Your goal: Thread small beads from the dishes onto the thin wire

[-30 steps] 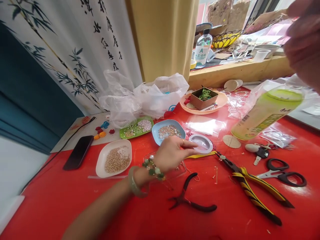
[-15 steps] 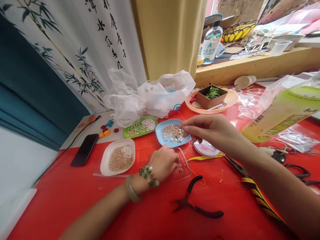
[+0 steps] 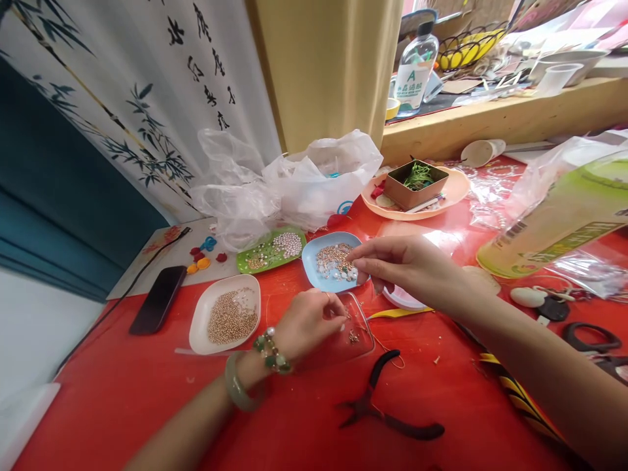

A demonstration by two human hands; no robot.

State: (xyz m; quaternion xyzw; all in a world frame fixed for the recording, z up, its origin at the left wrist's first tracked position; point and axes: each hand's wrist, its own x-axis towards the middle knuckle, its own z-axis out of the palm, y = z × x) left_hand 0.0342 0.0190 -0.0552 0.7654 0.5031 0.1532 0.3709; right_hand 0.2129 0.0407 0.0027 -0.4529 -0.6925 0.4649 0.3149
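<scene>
My left hand [image 3: 309, 324], a beaded bracelet [image 3: 273, 352] and a bangle [image 3: 237, 386] on its wrist, hovers over a clear shallow tray [image 3: 366, 337] with a few small metal findings [image 3: 353, 336]. Its thumb and fingers are pinched; whatever they hold is too small to make out. At the right rim of the blue dish [image 3: 310, 275], my right hand [image 3: 400, 261] has its fingertips pressed together. Anything between them cannot be made out. Gold, clear and green beads [image 3: 336, 256] lie in that dish. Black-handled pliers [image 3: 367, 405] rest open below the tray.
Left of my hands stand a white dish [image 3: 199, 333] of gold beads and a green dish [image 3: 267, 255]. A phone [image 3: 159, 301] lies farther left. Plastic bags [image 3: 314, 183] and a peach plate [image 3: 458, 190] are behind. At right are a tilted bottle [image 3: 549, 222] and scissors [image 3: 591, 337].
My left hand has turned slightly, its thumb now showing against the fingers. My right hand stays by the blue dish, lowered a little. The view has shifted slightly.
</scene>
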